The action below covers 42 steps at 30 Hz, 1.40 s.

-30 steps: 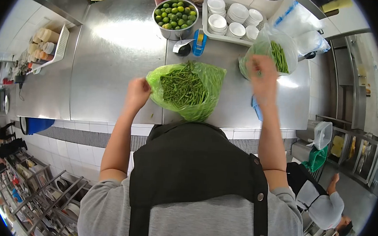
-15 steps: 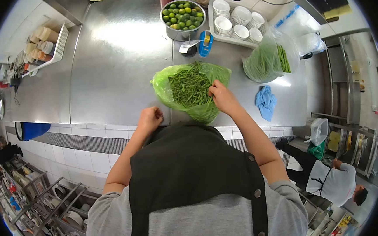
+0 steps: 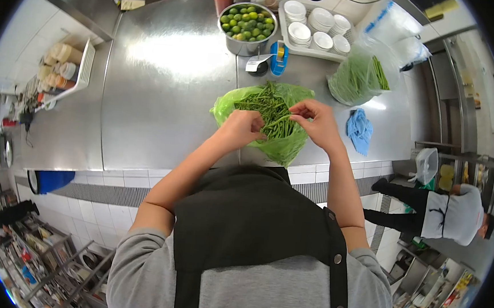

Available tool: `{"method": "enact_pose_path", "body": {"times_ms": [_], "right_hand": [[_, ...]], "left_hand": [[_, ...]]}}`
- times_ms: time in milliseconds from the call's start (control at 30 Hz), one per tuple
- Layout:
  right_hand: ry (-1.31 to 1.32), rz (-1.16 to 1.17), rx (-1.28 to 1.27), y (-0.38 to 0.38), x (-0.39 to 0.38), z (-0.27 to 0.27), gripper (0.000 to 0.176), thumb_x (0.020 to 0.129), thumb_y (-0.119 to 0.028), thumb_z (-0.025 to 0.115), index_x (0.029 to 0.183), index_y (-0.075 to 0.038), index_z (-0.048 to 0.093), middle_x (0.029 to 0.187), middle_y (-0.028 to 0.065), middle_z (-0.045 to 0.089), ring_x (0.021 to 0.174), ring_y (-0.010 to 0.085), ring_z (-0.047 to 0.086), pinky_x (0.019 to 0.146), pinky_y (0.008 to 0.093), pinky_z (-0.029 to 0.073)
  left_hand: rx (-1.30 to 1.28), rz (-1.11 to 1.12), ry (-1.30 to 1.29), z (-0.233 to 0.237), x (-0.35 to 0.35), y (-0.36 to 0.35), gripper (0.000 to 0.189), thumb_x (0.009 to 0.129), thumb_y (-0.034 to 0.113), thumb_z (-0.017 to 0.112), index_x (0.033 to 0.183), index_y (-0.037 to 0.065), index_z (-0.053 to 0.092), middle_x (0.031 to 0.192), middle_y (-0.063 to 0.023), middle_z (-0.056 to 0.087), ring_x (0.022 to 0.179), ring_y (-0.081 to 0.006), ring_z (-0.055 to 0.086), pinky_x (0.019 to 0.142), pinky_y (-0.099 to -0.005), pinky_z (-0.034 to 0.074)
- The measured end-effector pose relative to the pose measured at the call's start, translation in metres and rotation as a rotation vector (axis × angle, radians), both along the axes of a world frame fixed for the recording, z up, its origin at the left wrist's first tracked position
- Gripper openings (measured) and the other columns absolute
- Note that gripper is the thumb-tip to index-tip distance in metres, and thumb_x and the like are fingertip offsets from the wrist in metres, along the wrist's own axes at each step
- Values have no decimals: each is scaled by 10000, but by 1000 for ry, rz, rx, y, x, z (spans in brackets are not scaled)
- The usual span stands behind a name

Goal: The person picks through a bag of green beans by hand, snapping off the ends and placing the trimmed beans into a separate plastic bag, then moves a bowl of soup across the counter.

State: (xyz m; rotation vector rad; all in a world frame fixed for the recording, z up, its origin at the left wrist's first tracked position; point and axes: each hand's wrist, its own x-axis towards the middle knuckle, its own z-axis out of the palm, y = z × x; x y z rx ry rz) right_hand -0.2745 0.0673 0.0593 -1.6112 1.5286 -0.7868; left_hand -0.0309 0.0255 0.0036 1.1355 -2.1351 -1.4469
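Note:
A green plastic bag (image 3: pixel 223 108) lies open on the steel counter, full of thin cut green beans (image 3: pixel 270 107). My left hand (image 3: pixel 242 126) is over its near left side, the fingers curled in a pinch. At its right side, my right hand (image 3: pixel 316 123) pinches thumb against forefinger on a green bean (image 3: pixel 279 122). That bean seems to stretch across to the left fingertips, though the left grip is partly hidden. Both hands are just above the pile, close to each other.
Behind the bag are a pot of limes (image 3: pixel 246 46), a blue tape dispenser (image 3: pixel 279 59) and a tray of white dishes (image 3: pixel 317 51). To the right sit another bag of green stalks (image 3: pixel 355 76) and a blue cloth (image 3: pixel 359 131). A co-worker (image 3: pixel 452 214) stands at far right.
My left hand has risen from the counter's front edge to the bag. The right hand has turned and lifted from the beans, now pinching one. The camera view has shifted slightly.

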Motion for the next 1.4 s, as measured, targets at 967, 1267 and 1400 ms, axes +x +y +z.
{"method": "enact_pose_path", "body": {"times_ms": [967, 1267, 1400], "right_hand": [[-835, -487, 321, 13, -7, -24, 390, 1012, -265, 602, 684, -98, 473, 715, 14, 536, 620, 116, 486, 608, 265, 434], [-795, -622, 273, 48, -29, -31, 404, 994, -354, 645, 696, -97, 556, 712, 0, 559, 673, 117, 518, 656, 271, 443], [-806, -734, 193, 65, -32, -37, 380, 986, -362, 654, 729, -91, 584, 701, -12, 580, 646, 98, 509, 643, 266, 442]], "left_hand": [[145, 193, 259, -2, 6, -23, 214, 1004, 132, 609, 1120, 1, 732, 840, -72, 746, 697, -91, 668, 597, -235, 527], [232, 5, 196, 4, -6, -25, 236, 1012, 146, 613, 1153, -13, 715, 854, -79, 735, 713, -99, 670, 616, -225, 532], [231, -20, 225, 21, -20, -23, 235, 1017, 148, 607, 1146, -18, 712, 831, -71, 725, 717, -100, 670, 619, -226, 533]]}}
